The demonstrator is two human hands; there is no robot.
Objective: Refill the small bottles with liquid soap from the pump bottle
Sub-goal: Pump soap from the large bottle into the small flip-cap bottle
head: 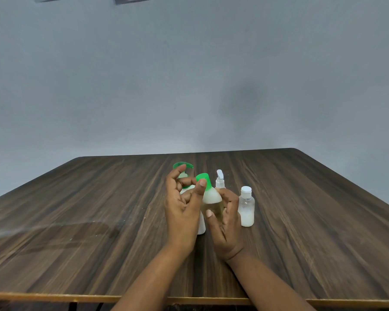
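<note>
One pump bottle (pixel 183 165), three small bottles (pixel 246 206) (pixel 220 179) (pixel 211 196) (one green-capped), two hands (pixel 182 209) (pixel 226 223), one table (pixel 76 198).

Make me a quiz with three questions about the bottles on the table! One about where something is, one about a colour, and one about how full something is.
1. Where does the white-capped bottle stand?
A) at the right, beside the right hand
B) far back, against the wall
C) on the floor

2. What colour is the cap of the small bottle being held?
A) red
B) green
C) black

3. How is the white-capped bottle?
A) lying down, empty
B) upright, partly filled with white liquid
C) upright, with no cap

Answers:
1 A: it stands on the table just right of the right hand.
2 B: the left hand pinches a green cap.
3 B: white liquid fills only its lower part.
</note>
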